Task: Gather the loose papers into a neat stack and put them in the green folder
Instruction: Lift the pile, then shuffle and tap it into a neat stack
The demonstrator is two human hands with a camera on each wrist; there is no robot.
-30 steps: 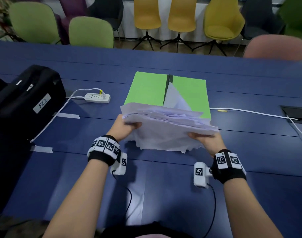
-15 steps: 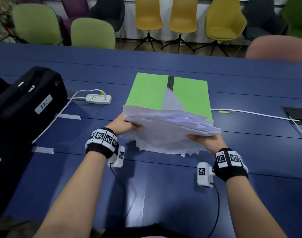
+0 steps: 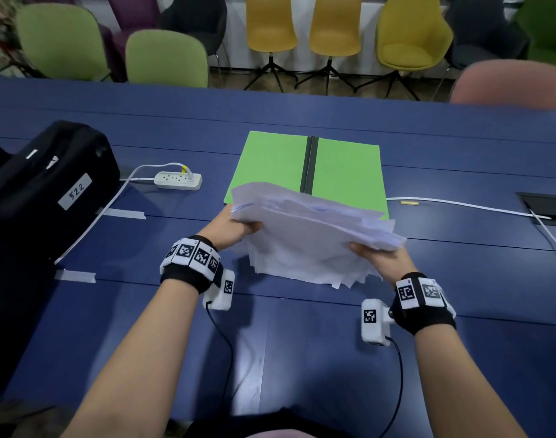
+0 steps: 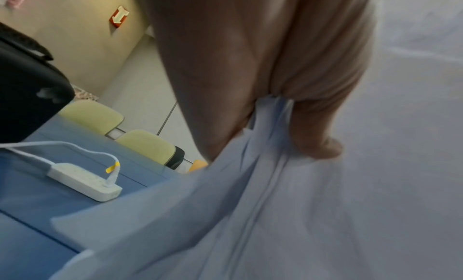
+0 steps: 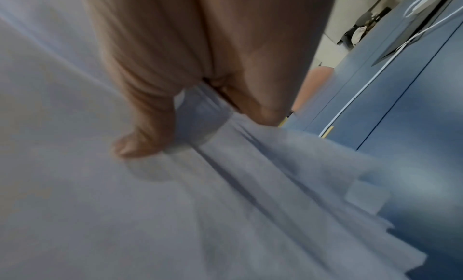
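I see my left hand (image 3: 230, 227) at 9 o'clock of the ragged stack of loose white papers (image 3: 308, 235), thumb on top, fingers hidden beneath, gripping its edge. My right hand (image 3: 379, 256) grips the 4 o'clock edge likewise. Both forearms reach forward, wrists raised. The stack's lower edges touch the dark blue table (image 3: 302, 343), just before the open green card folder (image 3: 346, 169) at 12 o'clock.
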